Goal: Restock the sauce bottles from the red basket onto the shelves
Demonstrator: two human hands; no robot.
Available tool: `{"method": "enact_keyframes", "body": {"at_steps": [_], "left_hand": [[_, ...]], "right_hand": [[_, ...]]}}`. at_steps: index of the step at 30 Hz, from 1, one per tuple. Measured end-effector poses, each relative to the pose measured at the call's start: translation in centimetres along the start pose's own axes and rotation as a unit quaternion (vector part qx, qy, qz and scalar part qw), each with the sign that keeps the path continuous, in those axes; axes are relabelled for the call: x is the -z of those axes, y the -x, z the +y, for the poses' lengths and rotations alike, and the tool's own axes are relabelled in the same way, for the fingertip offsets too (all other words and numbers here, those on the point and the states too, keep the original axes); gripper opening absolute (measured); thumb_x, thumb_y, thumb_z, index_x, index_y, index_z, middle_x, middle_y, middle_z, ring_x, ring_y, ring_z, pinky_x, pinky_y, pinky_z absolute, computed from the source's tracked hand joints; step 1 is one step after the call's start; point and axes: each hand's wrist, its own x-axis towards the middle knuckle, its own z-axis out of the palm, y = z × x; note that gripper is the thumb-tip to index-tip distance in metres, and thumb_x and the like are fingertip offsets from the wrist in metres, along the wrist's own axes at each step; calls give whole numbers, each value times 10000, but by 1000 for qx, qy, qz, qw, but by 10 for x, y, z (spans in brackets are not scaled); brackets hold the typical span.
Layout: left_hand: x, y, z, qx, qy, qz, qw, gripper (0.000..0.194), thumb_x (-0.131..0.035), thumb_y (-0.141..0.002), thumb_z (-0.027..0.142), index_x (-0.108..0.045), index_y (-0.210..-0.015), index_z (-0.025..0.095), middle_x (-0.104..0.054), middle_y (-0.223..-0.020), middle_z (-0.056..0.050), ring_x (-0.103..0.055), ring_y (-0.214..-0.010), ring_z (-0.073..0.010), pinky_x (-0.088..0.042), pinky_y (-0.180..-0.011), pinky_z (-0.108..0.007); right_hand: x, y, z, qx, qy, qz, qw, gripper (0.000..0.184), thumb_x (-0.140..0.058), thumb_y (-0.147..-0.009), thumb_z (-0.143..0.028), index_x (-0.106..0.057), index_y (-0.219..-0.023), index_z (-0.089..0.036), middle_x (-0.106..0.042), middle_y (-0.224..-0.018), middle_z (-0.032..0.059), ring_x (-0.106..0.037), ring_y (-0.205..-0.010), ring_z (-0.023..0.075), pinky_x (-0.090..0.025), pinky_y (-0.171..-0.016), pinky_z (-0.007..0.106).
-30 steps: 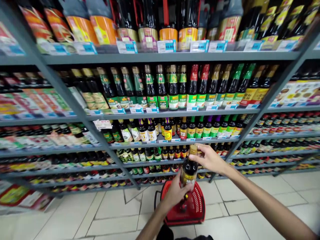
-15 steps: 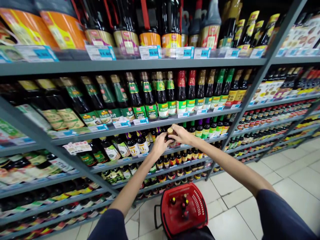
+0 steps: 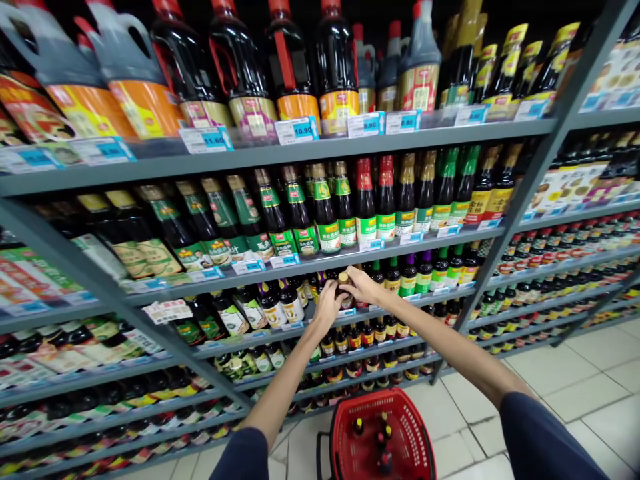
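Left hand [image 3: 327, 302]: clamped around the near-left side of a gold-capped sauce bottle [image 3: 343, 278]. Right hand [image 3: 364, 288]: clamped from the opposite side, fingers at the cap. From where I stand, both grips are closed on the same bottle.

Change: one second ago the bottle was held over the red shopping basket [image 3: 360, 403]; it is now at the front of the third tier [image 3: 225, 348] of the shelving, below the long-necked bottles. I judge the handling to be at the shelf, not the basket. Whether the base rests on the tier cannot be told; the hands cover it.

Surface and room, left to right: a loose paper tag [image 3: 167, 311] hangs at the left upright. The top tier carries large red-handled jugs [image 3: 253, 100] above price tags. The second tier holds green-labelled glass bottles [image 3: 301, 220], some with red caps farther right. The basket sits on the floor below the hands, with a few small yellow-capped bottles [image 3: 359, 425] inside. Pale floor tiles [image 3: 565, 380] extend to the right beside further shelving.
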Motion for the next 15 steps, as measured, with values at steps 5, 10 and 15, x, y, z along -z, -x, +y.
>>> {"method": "enact_keyframes", "body": {"at_steps": [5, 10, 15], "left_hand": [[-6, -6, -4, 31, -42, -18, 999, 204, -680, -930, 203, -677, -1112, 110, -713, -1219, -161, -666, -1190, -279, -522, -1070, -398], [-6, -24, -2, 72, -64, -25, 995, 246, -604, -986, 253, -696, -1172, 121, -760, -1171, -164, -717, -1106, -261, -542, -1013, -376], [2, -44, 7, 113, -108, -34, 987, 240, -584, -979, 213, -704, -1177, 150, -772, -1140, -162, -732, -1066, -258, -536, -923, -334]], "right_hand": [[-15, 0, 11, -71, 44, 16, 996, 189, -676, -978, -261, -522, -923, -165, -558, -937, 44, -514, -797, 164, -440, -767, 291], [-25, -12, 16, -161, 94, 54, 981, 178, -662, -989, -277, -576, -912, -141, -622, -923, 93, -576, -828, 194, -483, -810, 313], [-32, -19, 15, -200, 111, 85, 970, 135, -642, -984, -259, -645, -985, -124, -658, -903, 115, -632, -833, 224, -514, -808, 323]]}}
